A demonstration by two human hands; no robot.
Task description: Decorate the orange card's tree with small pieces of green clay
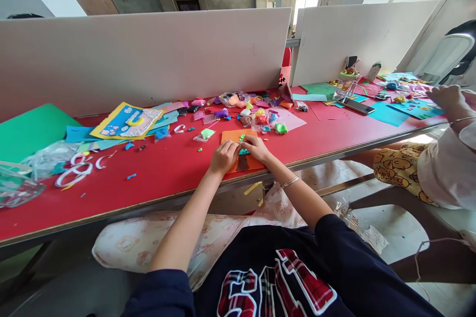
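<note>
My left hand (223, 157) and my right hand (256, 149) meet over an orange card (229, 135) at the table's front edge. The fingers of both are closed, with the fingertips pressed together; whatever they pinch is too small to make out. Light green clay bits (242, 137) show just beyond my fingertips. Below them, darker green clay (244, 151) sits on the card above a brown trunk-like shape (243, 162). An opened packet of light green clay (207, 133) lies to the left of the card, and a bright green clay lump (281, 128) to its right.
Several coloured clay packets (260, 118) are heaped behind the card. To the left lie a yellow-edged picture (130, 121), white strips (74, 174) and a clear plastic container (18, 190). At right are a phone (356, 106), a jar (345, 85) and another person's hand (449, 101). White partitions (167, 59) line the back.
</note>
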